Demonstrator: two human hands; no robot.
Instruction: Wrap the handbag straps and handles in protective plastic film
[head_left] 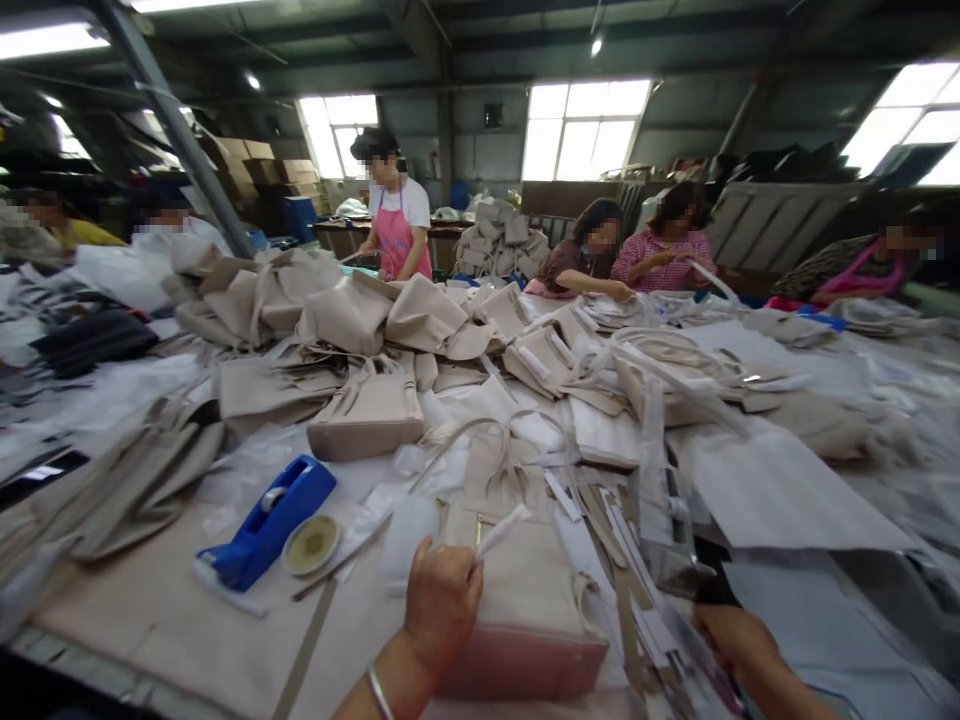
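My left hand (442, 600) is closed, pinching a thin white strip (504, 532) that looks like paper or soft wrapping. It is just over a beige handbag (525, 575) lying in front of me, its handles pointing away. At the lower right, my right hand (739, 640) is beside a dark handle-like piece (716, 572) and a grey tape-dispenser-like object (673, 535). Its fingers are blurred and partly hidden, so whether it grips anything is unclear. White and beige strips (634, 590) lie between the handbag and that hand.
A blue tape dispenser (270, 520) and a small round dish (310, 545) sit to the left. Beyond is a heap of beige bags (345, 315). White sheets (787, 485) cover the right side. Several people work across the table, one in a pink apron (403, 235).
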